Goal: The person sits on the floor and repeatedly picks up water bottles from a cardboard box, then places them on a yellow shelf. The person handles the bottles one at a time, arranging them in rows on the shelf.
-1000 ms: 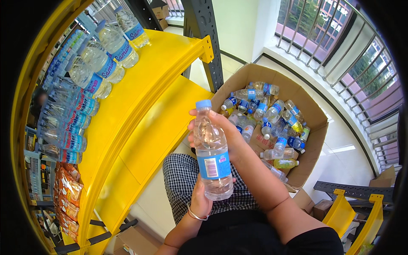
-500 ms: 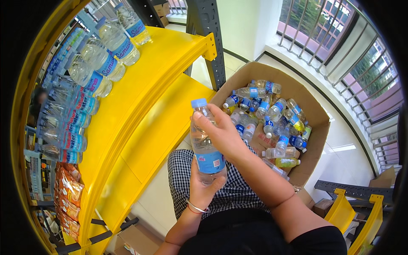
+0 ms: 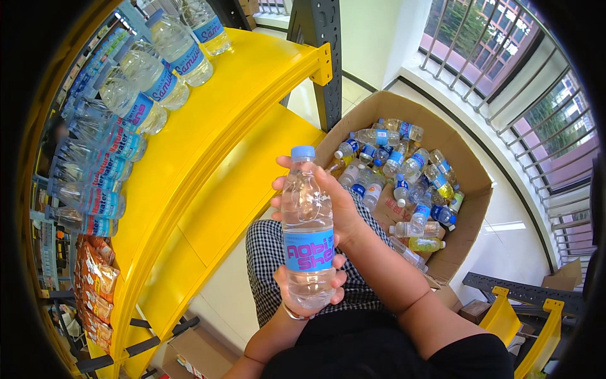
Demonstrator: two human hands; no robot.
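A clear plastic water bottle [image 3: 307,211] with a blue cap and a blue label stands nearly upright between my hands, in front of my body. My left hand [image 3: 285,295] is closed around its lower end, with fingertips showing on the right side. Higher up, my right hand [image 3: 344,211] wraps behind the bottle, thumb on the right and fingertips showing on the left. The label's large lettering faces me. Water fills the bottle to a little above the label.
To the left, a yellow shelf [image 3: 240,69] holds a row of water bottles [image 3: 186,54] and orange snack packets [image 3: 98,290]. A cardboard box [image 3: 470,189] with several loose bottles stands on the right. Beyond it, metal railings [image 3: 470,82] guard windows. Yellow shelf parts [image 3: 543,341] are at lower right.
The bottle has been turned, bringing the label's large lettering around to face me. My right fingers now show on its left side, and my left fingertips on its right. The view has shifted slightly.
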